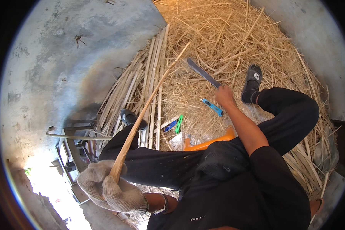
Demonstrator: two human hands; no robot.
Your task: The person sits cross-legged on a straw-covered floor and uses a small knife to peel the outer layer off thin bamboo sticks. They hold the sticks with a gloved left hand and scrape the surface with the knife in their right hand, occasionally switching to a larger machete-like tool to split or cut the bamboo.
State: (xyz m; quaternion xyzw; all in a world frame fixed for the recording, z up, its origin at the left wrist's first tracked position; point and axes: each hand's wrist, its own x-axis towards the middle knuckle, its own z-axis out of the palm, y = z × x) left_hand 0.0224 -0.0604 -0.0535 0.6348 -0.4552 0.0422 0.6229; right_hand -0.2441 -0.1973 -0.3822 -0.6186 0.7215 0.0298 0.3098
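Note:
My left hand, in a knitted work glove, is closed around the thick end of a long wooden stick. The stick slants up and away over my left leg, its thin end lying above the shavings. In my bare right hand is the handle of a long-bladed knife, its dark blade pointing up and left toward the stick. Blade and stick are apart. On the shavings below the knife lies a blue utility knife. A green cutter and a dark blue cutter lie nearer my left foot.
Straw-like shavings cover the floor ahead. Long split strips are stacked along the left wall. An orange plastic piece sits between my legs. At the lower left stands a shelf-like frame. Another wall rises on the right.

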